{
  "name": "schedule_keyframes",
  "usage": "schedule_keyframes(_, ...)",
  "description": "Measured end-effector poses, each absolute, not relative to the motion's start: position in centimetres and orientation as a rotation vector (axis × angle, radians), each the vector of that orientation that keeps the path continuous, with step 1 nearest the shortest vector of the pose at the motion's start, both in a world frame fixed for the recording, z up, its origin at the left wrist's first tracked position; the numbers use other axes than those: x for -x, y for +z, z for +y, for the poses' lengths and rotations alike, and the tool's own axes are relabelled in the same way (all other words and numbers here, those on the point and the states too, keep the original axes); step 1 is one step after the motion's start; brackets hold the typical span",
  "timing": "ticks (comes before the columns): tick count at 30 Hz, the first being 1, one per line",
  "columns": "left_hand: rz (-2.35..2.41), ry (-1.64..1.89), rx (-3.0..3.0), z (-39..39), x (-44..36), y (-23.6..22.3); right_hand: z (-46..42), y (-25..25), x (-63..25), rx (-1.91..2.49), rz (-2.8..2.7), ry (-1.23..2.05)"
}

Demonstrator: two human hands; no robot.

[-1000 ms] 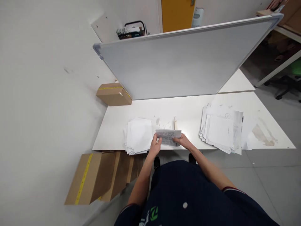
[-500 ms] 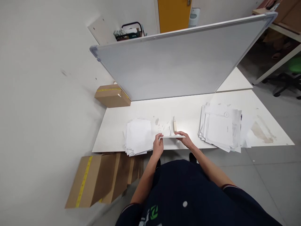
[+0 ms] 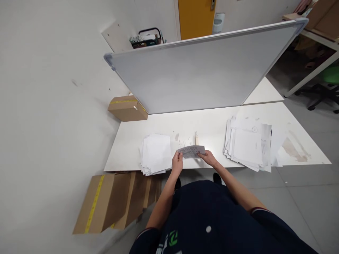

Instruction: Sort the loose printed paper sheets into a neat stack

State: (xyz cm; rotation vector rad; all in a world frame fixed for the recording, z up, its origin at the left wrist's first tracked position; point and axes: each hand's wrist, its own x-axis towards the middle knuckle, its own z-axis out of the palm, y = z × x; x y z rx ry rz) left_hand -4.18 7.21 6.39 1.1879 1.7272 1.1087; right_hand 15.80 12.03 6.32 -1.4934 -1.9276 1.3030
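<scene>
Between my two hands, above the table's front edge, is a sheet of paper with print on the side that faces me. My left hand pinches its left end, and my right hand grips its right end. Just behind the sheet lies a small cream-coloured block-like object, its near end hidden by the paper. One stack of paper lies left of my hands. Farther off to the right is a looser, uneven stack of papers.
A large whiteboard stands along the back of the white table. At the table's left corner is a cardboard box. More cardboard boxes stand below on the left, near the wall. An office chair is at far right.
The sheet, seen almost edge-on before, has tilted so that its printed face shows. Both hands still hold its ends. The stacks have not moved.
</scene>
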Motion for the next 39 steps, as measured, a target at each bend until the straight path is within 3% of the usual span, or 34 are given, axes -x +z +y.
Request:
schedule_keyframes(8,1.795,1.196,-1.229,6.2,5.4,4.8,12.2,13.7,-15.4,1.685,-2.556,0.832)
schedule_keyframes(12,1.713,0.984,-1.570,5.5,5.0,3.4,11.4,13.2,-14.1,1.774,-2.716,0.691)
schedule_keyframes(18,1.710,0.884,-1.520,5.0,3.5,1.4,10.8,11.0,-14.2,1.825,-2.769,0.672)
schedule_keyframes(27,1.727,0.969,-1.354,6.2,4.1,3.9,10.9,10.1,-17.5,1.735,-2.350,1.065)
schedule_keyframes(34,1.788,0.984,-1.216,6.6,2.8,4.4,9.6,3.7,-21.9,1.888,-1.593,1.584)
schedule_keyframes(39,1.806,0.871,-1.218,6.2,1.8,3.5,7.7,0.3,-23.4,1.911,-1.140,1.776)
